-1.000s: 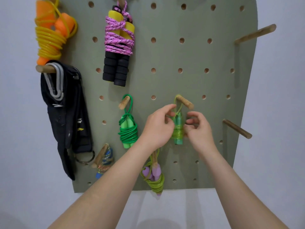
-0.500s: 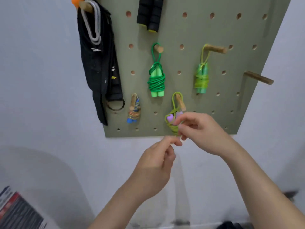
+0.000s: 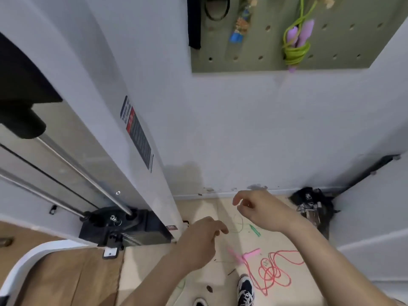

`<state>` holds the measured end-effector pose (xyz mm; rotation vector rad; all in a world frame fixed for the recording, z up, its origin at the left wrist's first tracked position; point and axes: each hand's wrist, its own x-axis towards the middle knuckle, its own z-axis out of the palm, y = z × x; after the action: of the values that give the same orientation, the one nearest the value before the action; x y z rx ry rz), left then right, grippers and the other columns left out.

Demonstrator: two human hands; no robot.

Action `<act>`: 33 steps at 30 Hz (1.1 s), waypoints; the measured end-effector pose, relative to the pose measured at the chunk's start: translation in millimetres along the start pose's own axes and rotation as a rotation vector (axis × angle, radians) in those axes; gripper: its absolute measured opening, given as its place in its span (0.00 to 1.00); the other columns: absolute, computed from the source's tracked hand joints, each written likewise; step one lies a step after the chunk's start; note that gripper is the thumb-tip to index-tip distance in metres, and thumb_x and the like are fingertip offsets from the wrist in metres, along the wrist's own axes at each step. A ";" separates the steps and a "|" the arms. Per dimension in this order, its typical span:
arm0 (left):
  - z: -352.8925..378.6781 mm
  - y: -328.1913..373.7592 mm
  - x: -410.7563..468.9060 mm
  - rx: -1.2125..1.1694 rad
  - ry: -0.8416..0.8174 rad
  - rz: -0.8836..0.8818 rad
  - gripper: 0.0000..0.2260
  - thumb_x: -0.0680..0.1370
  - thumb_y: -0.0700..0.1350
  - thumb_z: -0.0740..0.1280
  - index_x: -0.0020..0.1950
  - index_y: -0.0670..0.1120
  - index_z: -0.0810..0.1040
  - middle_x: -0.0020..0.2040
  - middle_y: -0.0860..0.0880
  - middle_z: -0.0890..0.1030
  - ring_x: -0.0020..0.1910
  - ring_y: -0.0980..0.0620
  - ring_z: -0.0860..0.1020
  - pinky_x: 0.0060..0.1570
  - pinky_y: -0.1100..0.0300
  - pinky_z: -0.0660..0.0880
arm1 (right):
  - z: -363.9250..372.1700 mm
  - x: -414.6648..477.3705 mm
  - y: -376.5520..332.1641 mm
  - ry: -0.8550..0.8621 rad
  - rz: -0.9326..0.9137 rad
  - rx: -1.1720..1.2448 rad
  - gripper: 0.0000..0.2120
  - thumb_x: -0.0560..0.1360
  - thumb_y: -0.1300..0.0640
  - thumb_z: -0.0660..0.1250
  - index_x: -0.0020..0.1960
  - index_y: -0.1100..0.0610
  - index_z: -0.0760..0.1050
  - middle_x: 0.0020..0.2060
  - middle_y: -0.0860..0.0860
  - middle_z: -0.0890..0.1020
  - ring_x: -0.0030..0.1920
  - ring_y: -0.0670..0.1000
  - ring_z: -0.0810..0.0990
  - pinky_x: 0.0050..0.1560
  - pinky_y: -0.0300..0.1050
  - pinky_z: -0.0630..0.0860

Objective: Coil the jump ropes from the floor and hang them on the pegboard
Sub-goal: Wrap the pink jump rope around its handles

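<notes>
A pink jump rope (image 3: 273, 270) with pink handles lies tangled on the beige floor at the lower right. A thin green rope (image 3: 254, 230) with a green handle lies on the floor beyond it, closer to the wall. My left hand (image 3: 199, 241) and my right hand (image 3: 262, 210) hover above the floor with loosely curled fingers and hold nothing. The olive pegboard (image 3: 344, 40) is at the top, where a coiled lime rope with purple handles (image 3: 297, 44) hangs from a peg.
A white exercise machine frame (image 3: 106, 120) with steel rods and a black base (image 3: 123, 226) stands at the left. A black bundle with metal clips (image 3: 313, 206) sits in the corner. My shoe (image 3: 246, 290) is by the pink rope. A black strap (image 3: 194, 23) hangs on the board.
The view has swung down from the pegboard to the floor. Both hands left the hung green rope, dropped away from the board and now hang over the floor ropes.
</notes>
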<state>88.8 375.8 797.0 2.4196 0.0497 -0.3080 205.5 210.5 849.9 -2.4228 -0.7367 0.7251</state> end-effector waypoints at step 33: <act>526.7 -251.9 72.4 0.156 -0.519 -0.070 0.17 0.79 0.39 0.55 0.65 0.50 0.73 0.59 0.52 0.77 0.58 0.52 0.71 0.54 0.61 0.69 | 486.1 -40.3 432.5 0.131 0.839 0.566 0.26 0.75 0.65 0.62 0.71 0.49 0.65 0.57 0.48 0.75 0.51 0.51 0.77 0.47 0.40 0.71</act>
<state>20.3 225.0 232.5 2.4165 -0.1259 -0.9916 30.8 18.2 252.0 -2.1402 0.5373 0.8997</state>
